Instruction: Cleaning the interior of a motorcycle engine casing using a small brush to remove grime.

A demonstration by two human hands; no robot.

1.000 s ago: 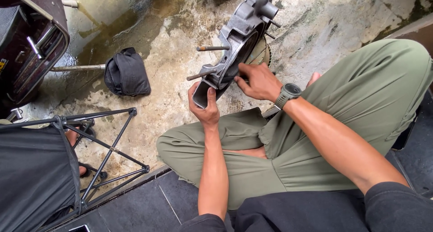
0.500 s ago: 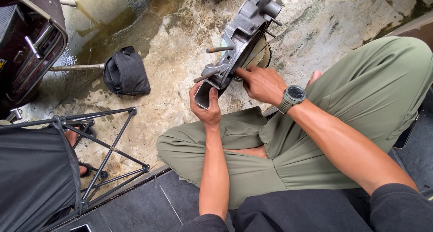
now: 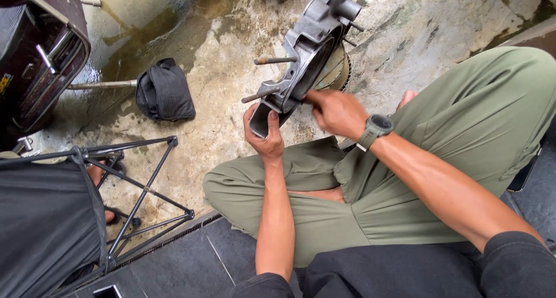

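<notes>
Engine casing point(image 3: 310, 49), grey cast metal with long studs sticking out of its side, is up off the wet concrete floor point(image 3: 231, 118) and tilted away from the seated person, out in front of the crossed legs in olive trousers point(image 3: 463, 136). Left hand point(image 3: 265, 137) is clamped around the lower end, thumb up over the edge and fingers wrapped beneath, which looks like the anchor that keeps the heavy part from swinging. Right hand point(image 3: 336, 111), with a wristwatch point(image 3: 376, 127) on it, sits against the rim of the big round opening, fingers bunched together and pressed at the edge; whether they pinch some small tool or piece I cannot tell, the knuckles hide it. Holding the casing at this angle turns the open face toward the working hand. Behind it a round ribbed part point(image 3: 336, 72) lies on the floor. Off to the left, a black cloth bundle point(image 3: 165, 92) and a folding metal stand point(image 3: 139, 188).
</notes>
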